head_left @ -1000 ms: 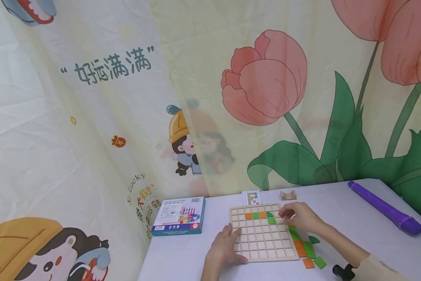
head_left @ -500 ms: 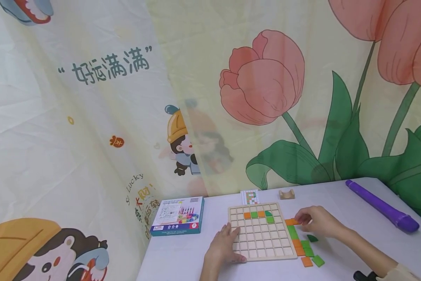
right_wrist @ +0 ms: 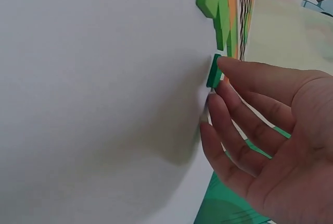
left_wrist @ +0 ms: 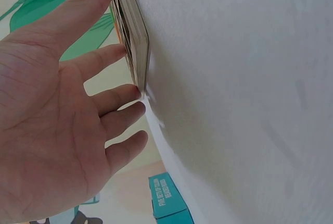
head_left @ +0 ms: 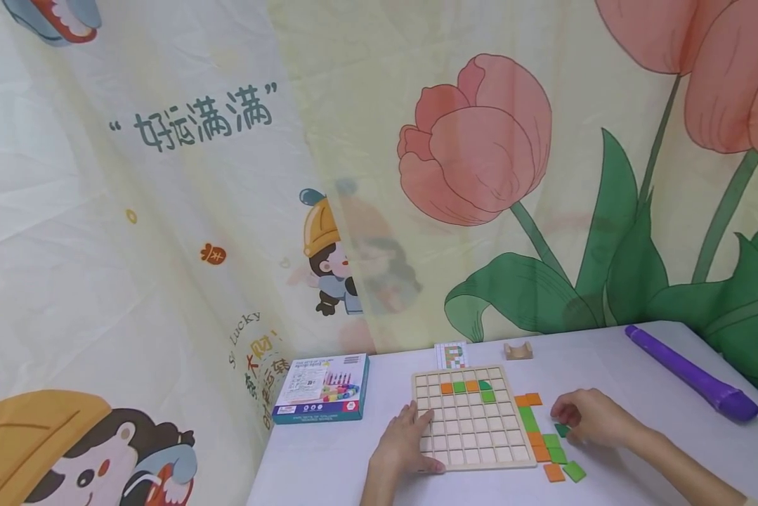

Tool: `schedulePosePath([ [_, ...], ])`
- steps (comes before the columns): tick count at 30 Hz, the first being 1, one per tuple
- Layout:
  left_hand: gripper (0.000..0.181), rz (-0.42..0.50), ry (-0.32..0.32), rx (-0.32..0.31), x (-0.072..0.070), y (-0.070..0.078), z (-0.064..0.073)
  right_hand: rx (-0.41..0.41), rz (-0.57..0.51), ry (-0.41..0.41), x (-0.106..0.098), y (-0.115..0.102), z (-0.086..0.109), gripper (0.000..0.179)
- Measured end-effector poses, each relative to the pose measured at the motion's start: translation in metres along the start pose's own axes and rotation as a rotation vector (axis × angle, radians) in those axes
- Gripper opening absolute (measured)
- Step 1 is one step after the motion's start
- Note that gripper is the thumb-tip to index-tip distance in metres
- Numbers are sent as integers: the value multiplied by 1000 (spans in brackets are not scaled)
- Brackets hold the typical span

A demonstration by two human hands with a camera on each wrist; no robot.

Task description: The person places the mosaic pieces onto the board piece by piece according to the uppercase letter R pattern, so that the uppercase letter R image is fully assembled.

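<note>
A square wooden grid board (head_left: 467,429) lies on the table, with a few orange and green tiles in its upper cells. My left hand (head_left: 400,443) rests at the board's left side, fingers spread along that edge and thumb at the near edge. In the left wrist view, the fingers of the left hand (left_wrist: 67,114) reach out to touch the board's rim (left_wrist: 138,41). To the right of the board, my right hand (head_left: 596,418) pinches a dark green rounded tile (head_left: 563,430) at the table surface. The right wrist view shows this dark green tile (right_wrist: 214,71) between thumb and index finger.
Loose orange tiles (head_left: 553,472) and green tiles (head_left: 574,471) lie along the board's right side. A pattern card (head_left: 451,355) and a small wooden holder (head_left: 518,351) stand behind it. A boxed set (head_left: 322,390) sits left, a purple stick (head_left: 691,372) right.
My right hand has moved from the board's upper right, past an orange tile now lying beside the board, down to the dark green tile. The left hand stays on the board.
</note>
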State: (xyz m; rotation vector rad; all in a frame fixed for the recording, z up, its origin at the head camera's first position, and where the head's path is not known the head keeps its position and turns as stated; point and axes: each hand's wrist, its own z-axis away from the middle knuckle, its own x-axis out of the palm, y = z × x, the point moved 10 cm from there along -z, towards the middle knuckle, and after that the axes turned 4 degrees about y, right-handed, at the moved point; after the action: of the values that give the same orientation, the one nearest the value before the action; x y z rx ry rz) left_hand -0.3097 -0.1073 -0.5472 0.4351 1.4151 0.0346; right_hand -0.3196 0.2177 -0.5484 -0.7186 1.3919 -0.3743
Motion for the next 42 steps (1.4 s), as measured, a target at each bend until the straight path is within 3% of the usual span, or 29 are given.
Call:
schedulePosePath([
  [6, 100, -3, 2, 4, 0, 1, -2, 45, 8, 18, 5, 6, 1, 36],
  [19, 99, -13, 8, 7, -2, 2, 0, 2, -1, 63, 8, -5, 0, 39],
  [24, 99, 22, -2, -9, -1, 0, 0, -13, 11, 57, 8, -6, -2, 38],
  [33, 100, 14, 7, -13, -1, 0, 1, -6, 2, 90, -5, -8, -3, 51],
  [42, 99, 11, 13, -11, -1, 0, 2, -51, -13, 145, -11, -17, -8, 41],
])
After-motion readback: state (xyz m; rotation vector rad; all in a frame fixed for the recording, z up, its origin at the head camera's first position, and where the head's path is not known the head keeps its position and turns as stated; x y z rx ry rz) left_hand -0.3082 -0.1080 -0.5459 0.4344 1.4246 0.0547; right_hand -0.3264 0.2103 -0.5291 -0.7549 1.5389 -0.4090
